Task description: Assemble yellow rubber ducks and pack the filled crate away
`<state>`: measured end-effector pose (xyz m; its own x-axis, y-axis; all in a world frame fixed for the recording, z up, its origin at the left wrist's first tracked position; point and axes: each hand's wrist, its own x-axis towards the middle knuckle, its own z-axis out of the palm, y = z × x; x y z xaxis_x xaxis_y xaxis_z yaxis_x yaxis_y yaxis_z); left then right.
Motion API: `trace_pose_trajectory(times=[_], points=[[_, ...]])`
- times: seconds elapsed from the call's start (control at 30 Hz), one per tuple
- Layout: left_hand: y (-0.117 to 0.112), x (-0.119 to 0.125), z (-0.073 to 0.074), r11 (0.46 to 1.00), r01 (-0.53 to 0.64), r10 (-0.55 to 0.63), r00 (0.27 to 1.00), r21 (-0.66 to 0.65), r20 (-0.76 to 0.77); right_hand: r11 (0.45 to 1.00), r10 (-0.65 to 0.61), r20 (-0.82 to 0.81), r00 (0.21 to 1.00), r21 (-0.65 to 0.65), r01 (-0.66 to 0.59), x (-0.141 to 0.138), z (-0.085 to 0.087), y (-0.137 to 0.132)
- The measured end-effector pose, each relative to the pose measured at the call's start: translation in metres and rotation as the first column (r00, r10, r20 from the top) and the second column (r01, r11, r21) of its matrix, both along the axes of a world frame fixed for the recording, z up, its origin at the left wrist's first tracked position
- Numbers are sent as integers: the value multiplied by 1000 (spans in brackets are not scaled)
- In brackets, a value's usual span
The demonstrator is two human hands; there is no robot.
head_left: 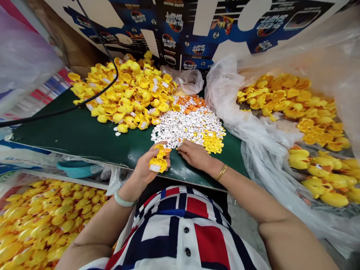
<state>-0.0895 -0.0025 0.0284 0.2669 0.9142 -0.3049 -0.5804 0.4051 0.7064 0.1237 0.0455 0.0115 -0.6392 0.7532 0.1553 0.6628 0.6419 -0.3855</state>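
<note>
Yellow hollow plastic duck shell [159, 159] sits in a narrow grip in the left hand [147, 167], with the thumb and fingers closed around it, just above the dark green board [84, 123]. The right hand [194, 154] holds nothing, lying palm down on the board, its fingertips [180, 147] touching the edge of a spread of small white plastic pieces [185, 125]. Just beyond those fingertips lie small yellow plastic pieces [212, 141], and farther ahead are small orange plastic pieces [191, 105]. Past the left hand rises a heap of yellow plastic duck parts [123, 90]. To the right of the right hand, a clear plastic bag [261, 150] holds yellow ducks [317, 168], while more yellow ducks [42, 221] lie below and left of the left hand.
</note>
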Motion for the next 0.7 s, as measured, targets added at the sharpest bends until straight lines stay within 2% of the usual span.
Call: trace_pose_trajectory(times=[0.17, 0.33, 0.4, 0.53, 0.6, 0.7], points=[[6, 1, -1, 1000, 17, -18, 998, 17, 62, 999, -23, 163, 986, 30, 18, -21, -2, 10], [21, 10, -4, 1000, -4, 3, 999, 29, 40, 994, -74, 244, 967, 94, 53, -15, -7, 12], [28, 17, -5, 1000, -13, 13, 1000, 21, 7, 993, -103, 182, 978, 83, 89, -7, -7, 13], [37, 37, -5, 996, -94, 93, 995, -8, -26, 971, -172, -151, 973, 142, 194, 11, 0, 1], [39, 48, -6, 992, -125, 125, 992, -7, -15, 965, -104, -218, 970, 215, 151, 17, 5, -12], [41, 63, -5, 991, -132, 131, 991, -15, -19, 953, 32, -139, 990, 304, 12, 22, 6, -29]])
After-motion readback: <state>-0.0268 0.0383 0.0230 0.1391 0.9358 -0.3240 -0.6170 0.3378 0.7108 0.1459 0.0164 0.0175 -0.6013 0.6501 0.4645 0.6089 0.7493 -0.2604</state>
